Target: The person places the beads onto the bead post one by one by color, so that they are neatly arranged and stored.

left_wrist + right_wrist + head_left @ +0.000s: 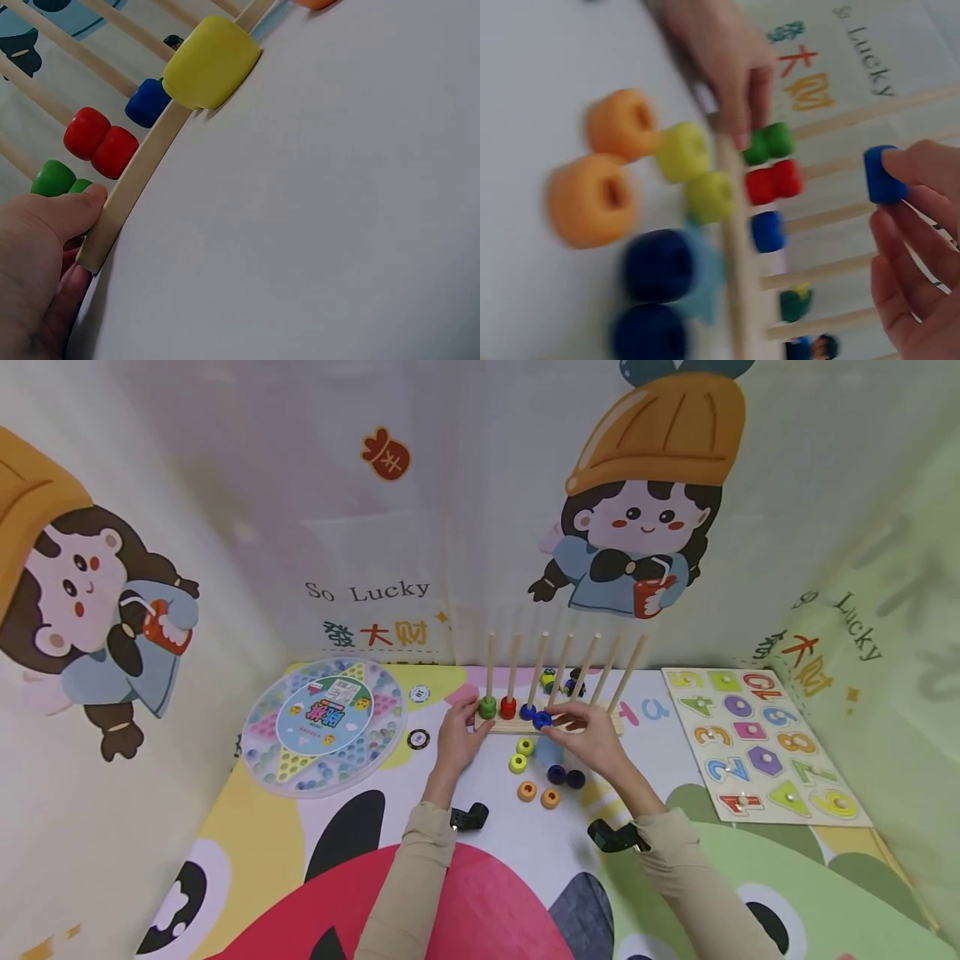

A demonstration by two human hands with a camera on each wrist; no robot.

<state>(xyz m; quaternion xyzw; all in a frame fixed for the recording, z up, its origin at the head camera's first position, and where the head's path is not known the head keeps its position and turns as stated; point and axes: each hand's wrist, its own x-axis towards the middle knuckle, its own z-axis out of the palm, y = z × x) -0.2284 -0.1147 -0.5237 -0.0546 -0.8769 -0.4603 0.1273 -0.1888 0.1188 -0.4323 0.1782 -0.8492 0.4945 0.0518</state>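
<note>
My left hand [459, 739] grips the left end of a wooden peg stand [135, 184], thumb laid on its base. Two green beads [769, 142] sit on the first peg beside that thumb. The second peg carries two red beads [772, 181], the third a single blue bead [767, 231]. With thumb and fingertips my right hand [592, 739] pinches another blue bead [883, 176], held off the base near the third peg. The other pegs stand bare.
In front of the stand lie two yellow beads [521, 755], two dark blue beads [566, 776] and two orange beads [538, 794]. Small toy figures [562, 681] stand behind the pegs. A round board game [324, 727] lies left, a number puzzle board [765, 745] right.
</note>
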